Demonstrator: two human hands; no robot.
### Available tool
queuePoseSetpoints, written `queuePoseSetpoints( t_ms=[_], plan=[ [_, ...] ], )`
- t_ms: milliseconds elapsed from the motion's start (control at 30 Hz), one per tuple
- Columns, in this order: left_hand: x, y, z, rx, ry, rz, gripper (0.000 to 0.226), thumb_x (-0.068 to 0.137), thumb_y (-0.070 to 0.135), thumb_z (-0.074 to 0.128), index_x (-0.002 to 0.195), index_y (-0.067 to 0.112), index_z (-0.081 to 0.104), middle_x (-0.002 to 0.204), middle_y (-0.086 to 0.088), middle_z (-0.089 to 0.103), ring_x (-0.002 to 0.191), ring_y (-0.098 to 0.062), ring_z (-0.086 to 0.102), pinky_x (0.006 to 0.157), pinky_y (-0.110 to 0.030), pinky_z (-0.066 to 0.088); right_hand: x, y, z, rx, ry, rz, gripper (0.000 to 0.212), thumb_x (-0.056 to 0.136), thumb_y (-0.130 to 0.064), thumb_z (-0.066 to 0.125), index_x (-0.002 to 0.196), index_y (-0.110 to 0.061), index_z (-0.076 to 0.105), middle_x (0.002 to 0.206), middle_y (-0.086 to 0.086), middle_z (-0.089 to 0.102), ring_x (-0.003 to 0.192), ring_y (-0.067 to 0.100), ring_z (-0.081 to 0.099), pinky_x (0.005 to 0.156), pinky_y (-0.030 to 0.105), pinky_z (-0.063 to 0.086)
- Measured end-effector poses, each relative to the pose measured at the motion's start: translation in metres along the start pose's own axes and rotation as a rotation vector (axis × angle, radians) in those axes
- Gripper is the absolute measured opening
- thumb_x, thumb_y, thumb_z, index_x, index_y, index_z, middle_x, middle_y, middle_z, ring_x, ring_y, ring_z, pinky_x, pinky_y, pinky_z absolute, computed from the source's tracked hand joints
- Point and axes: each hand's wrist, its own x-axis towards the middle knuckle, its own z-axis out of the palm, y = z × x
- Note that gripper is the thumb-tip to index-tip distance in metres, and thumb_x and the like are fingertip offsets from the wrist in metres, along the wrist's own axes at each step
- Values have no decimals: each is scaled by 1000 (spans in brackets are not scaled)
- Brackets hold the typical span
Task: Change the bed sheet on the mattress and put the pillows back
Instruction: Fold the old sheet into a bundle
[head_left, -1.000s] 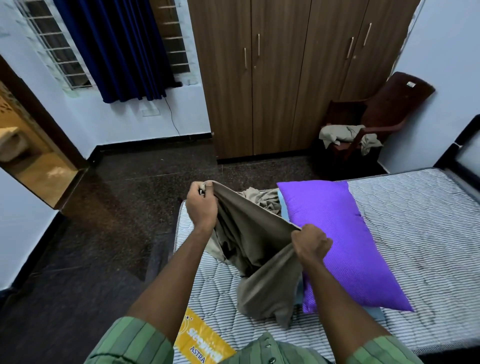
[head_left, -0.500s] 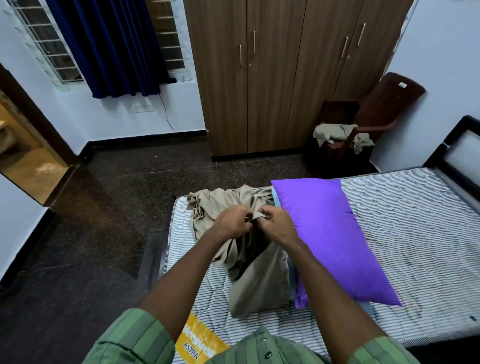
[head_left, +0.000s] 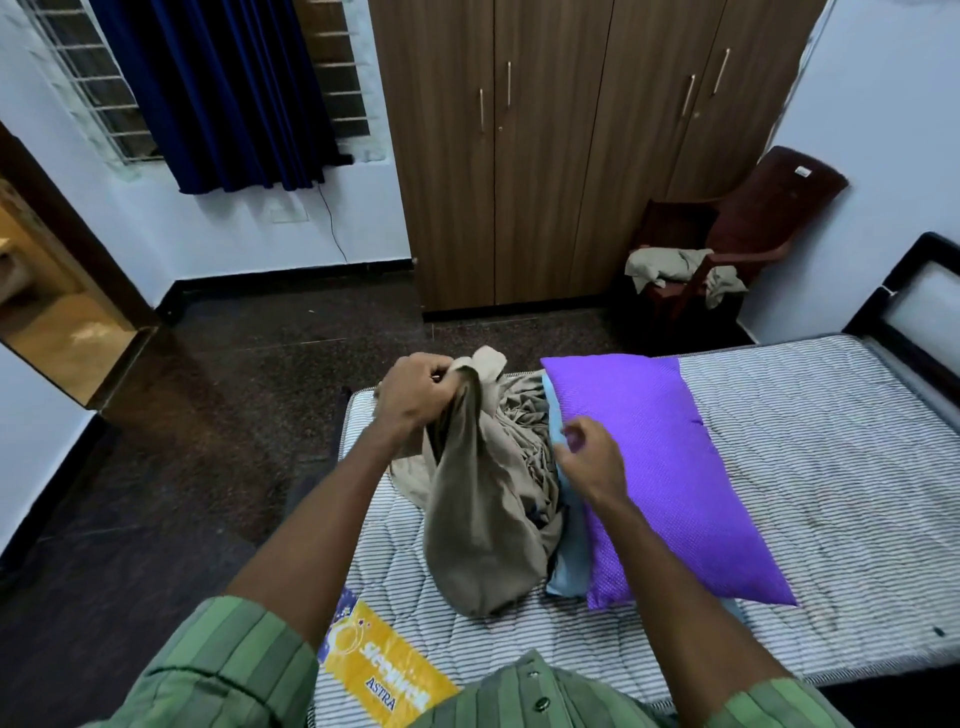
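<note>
A bare striped mattress (head_left: 810, 467) fills the lower right of the frame, its quilted top uncovered and a yellow brand label (head_left: 384, 670) showing at its near edge, bottom centre. Behind it, a brown wooden wardrobe (head_left: 545, 156) takes the upper middle, with a dark blue curtain (head_left: 234, 88) over the window at the upper left and a dark plastic chair (head_left: 748, 228) at the upper right that carries a crumpled pale cloth. On the mattress, right of centre, a purple pillow (head_left: 670, 467) lies flat on top of a light blue pillow (head_left: 569, 566), of which only the left edge shows. Just left of the pillows, near the frame's centre, the beige bed sheet (head_left: 483, 525) sits in a rumpled heap touching the blue pillow. The left hand (head_left: 415, 395) is closed around a gathered bunch of that sheet and holds it up, so a long fold hangs down to the mattress. The right hand (head_left: 592, 452) hovers over the pillows' left edge, fingers loosely curled and holding nothing.
</note>
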Motion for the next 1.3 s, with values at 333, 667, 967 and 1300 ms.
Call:
queuePoseSetpoints(
  t_ms=[333,667,967,1300],
  plan=[
    [-9,30,12,265,-91,167,41,90,50,61,68,16,61,55,5,55,58,-15,56,51,-30,35,-12,-93,21,372,-35,-205,21,85,-19,52,66,-30,51,63,-16,52,63,4,45,63,34,39],
    [0,9,-3,70,296,-145,54,99,54,51,63,13,51,55,4,51,60,-24,57,52,-32,35,-20,-36,24,-269,-6,83,26,84,-32,52,96,-16,68,94,10,70,90,35,64,75,38,49],
    [-24,0,22,28,-126,-332,82,71,53,86,136,30,41,91,10,64,82,-15,63,74,-31,47,-8,-36,-1,48,27,29,12,78,-20,66,87,-28,65,82,-12,69,82,17,64,74,34,53],
    [-24,22,51,292,-365,161,20,86,21,60,98,31,72,96,5,74,98,-22,68,67,-29,39,2,-44,-2,202,-248,-207,29,71,-8,73,98,-18,73,87,4,75,67,4,59,65,22,48]
  ],
)
